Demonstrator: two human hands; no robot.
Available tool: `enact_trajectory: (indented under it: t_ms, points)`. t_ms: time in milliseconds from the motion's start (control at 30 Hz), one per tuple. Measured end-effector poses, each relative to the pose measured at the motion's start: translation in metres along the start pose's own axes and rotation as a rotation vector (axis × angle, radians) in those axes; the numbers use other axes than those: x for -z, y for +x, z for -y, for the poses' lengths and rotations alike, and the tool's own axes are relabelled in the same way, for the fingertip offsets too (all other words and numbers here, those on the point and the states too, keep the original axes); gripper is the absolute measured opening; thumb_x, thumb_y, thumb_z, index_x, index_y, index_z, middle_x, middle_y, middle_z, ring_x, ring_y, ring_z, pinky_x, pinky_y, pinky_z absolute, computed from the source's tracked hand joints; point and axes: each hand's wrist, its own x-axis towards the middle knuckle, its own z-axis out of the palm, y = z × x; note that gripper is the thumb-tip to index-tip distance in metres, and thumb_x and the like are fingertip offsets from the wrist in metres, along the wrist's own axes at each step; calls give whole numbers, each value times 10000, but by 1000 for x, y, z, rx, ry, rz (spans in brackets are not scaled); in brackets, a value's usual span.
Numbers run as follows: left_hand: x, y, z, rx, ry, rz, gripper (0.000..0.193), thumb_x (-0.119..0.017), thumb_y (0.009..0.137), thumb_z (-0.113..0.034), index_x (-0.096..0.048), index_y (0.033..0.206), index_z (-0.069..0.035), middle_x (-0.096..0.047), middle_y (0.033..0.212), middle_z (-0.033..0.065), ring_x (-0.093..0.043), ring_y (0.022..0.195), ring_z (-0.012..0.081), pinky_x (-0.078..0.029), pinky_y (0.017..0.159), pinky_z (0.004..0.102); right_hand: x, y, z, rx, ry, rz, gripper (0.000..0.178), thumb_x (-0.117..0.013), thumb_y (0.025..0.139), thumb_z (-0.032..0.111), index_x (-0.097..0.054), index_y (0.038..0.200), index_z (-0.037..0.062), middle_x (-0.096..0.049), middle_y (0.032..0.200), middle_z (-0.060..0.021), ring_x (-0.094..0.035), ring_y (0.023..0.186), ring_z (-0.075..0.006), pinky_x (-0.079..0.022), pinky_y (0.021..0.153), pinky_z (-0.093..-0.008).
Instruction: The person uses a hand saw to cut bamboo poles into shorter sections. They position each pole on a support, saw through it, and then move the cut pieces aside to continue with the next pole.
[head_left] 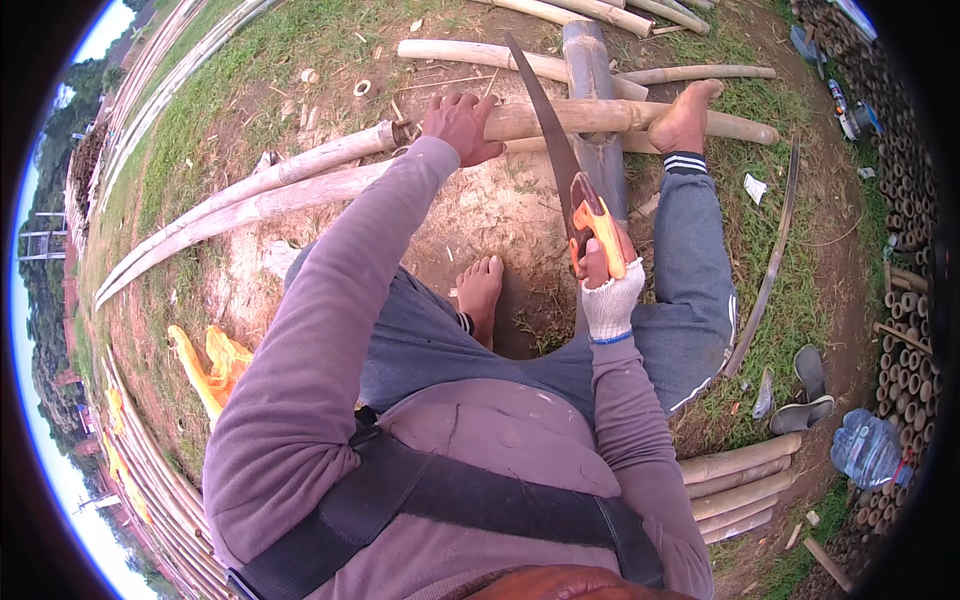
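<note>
My left hand [462, 128] grips a thick tan bamboo pole [615, 116] near its left end, fingers over the top and thumb toward me. In my right hand [610, 275], which wears a white fingerless glove, is a handsaw [549, 115] with an orange handle. Its long dark blade points away from me and crosses the pole to the right of my left hand; I cannot tell whether the teeth touch it. My raised bare right foot [682, 118] rests on the pole. Underneath, a grey post [585, 55] runs crosswise and bears the pole.
Two long bamboo poles [250, 200] stretch to the left. More bamboo lengths [740, 485] lie at lower right. Orange plastic [215, 365] lies on the ground at left. Shoes [805, 410], a large clear bottle [868, 448] and stacked bamboo pieces [905, 385] are at right.
</note>
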Motion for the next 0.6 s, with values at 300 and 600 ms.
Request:
enact_trajectory:
  t_ms: [300,600]
  points:
    - [7,-5,-10,42,-21,30,807,-769,892,-611,-530,1546,-205,-571,1563,131,-465,1523,354,-407,1206,595,-2,0,10,-42,125,19,445,-711,1066,143,-626,1437,-87,-709,1320,-163,-709,1115,-190,-627,924,-324]
    - [3,-10,-3,71,-20,1,811,-773,866,-618,-555,1546,-234,-512,1634,114,-400,1576,360,-382,1225,612,-4,-1,6,-41,141,47,454,-705,1069,133,-608,1453,-89,-698,1328,-170,-713,1109,-198,-640,923,-330]
